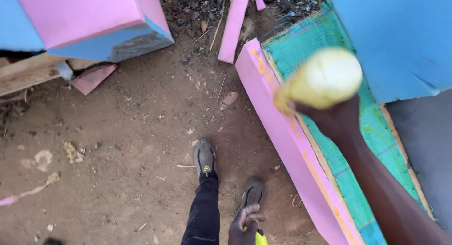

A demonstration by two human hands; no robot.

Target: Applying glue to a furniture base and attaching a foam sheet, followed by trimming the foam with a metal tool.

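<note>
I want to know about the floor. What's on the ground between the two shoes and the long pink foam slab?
In the head view, just bare brown dirt with a few small scraps lies between the shoes and the pink foam slab.

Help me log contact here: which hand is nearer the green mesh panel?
Right. The right hand, gripping a blurred yellow object, is raised over the green mesh panel. The left hand hangs low by the leg, away from it.
</note>
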